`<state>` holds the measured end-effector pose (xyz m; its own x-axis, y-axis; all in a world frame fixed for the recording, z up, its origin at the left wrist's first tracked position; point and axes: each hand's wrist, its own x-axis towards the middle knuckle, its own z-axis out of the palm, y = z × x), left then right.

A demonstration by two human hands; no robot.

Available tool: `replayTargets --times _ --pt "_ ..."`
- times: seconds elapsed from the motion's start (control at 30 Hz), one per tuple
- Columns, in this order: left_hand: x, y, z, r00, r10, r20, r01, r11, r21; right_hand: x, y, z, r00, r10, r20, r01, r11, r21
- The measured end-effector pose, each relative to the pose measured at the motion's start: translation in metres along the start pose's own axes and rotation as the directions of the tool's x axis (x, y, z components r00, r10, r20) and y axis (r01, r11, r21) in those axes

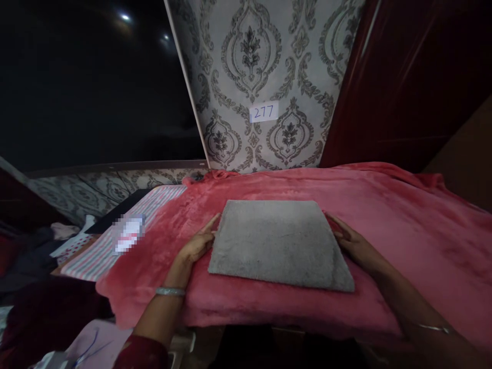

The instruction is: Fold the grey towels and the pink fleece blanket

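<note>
Held both hands at the sides of a grey cloth [280, 243], flat at the centre of the frame on a pink blanket [403, 230]. Had the left hand [197, 247] spread at the left edge, forefinger outstretched toward the top of the frame, and the right hand [355, 248] likewise spread at the right edge, fingers pointing up and inward. Showed no clear pinch on either side, with no way to tell of any fingertip beneath the cloth. Wore a bracelet [170, 291] on the left wrist and a bangle [434, 328] on the right. Appeared, judging by the lie of the fabric, to have the laying-out done: all four corners in view, edges nearly straight, surface mostly smooth. Seemed to want, at most, a little smoothing near the lower right corner, or squaring of the slanted near edge. Gave no means of telling a single layer from a folded one. Worked below patterned wallpaper [251, 51] and a card [264, 111] marked 277 at upper centre, with a black screen [96, 92] at upper left, a dark red panel [407, 77] at upper right and a striped cloth [92, 261] at left, beside the blanket.
</note>
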<state>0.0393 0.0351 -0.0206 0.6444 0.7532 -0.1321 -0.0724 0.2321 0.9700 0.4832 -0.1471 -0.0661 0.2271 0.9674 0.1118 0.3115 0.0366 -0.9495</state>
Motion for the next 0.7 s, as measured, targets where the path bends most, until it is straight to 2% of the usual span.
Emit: replayTargets --times 0.1,0.2,0.27,0.33,0.5,0.63,0.7 --pt "-0.01 -0.002 0.001 0.998 0.03 0.048 -0.032 0.998 0.053 -0.011 -0.005 -0.003 0.996 -0.001 0.092 0.005 0.999 -0.044" --pt "-0.012 -0.005 0.007 0.994 0.107 0.018 -0.108 0.969 0.222 -0.017 -0.005 0.003 0.997 -0.067 0.034 0.073 0.977 -0.199" --pt "-0.012 -0.008 0.009 0.981 0.195 0.008 -0.183 0.904 0.387 -0.02 -0.002 0.007 0.989 -0.147 -0.024 0.131 0.937 -0.324" --pt "-0.012 -0.011 0.008 0.958 0.286 0.019 -0.25 0.801 0.545 -0.021 0.003 0.01 0.977 -0.204 -0.058 0.164 0.9 -0.403" --pt "-0.007 -0.019 -0.008 0.881 0.463 0.099 -0.349 0.493 0.797 -0.02 0.001 0.013 0.959 -0.27 -0.086 0.213 0.888 -0.408" --pt "0.0 -0.021 -0.017 0.773 0.579 0.261 -0.398 0.122 0.909 -0.017 -0.012 0.019 0.954 -0.189 -0.232 0.083 0.912 -0.402" --pt "0.003 -0.018 -0.017 0.718 0.619 0.317 -0.423 0.027 0.906 -0.015 -0.018 0.022 0.945 -0.172 -0.279 0.058 0.925 -0.375"
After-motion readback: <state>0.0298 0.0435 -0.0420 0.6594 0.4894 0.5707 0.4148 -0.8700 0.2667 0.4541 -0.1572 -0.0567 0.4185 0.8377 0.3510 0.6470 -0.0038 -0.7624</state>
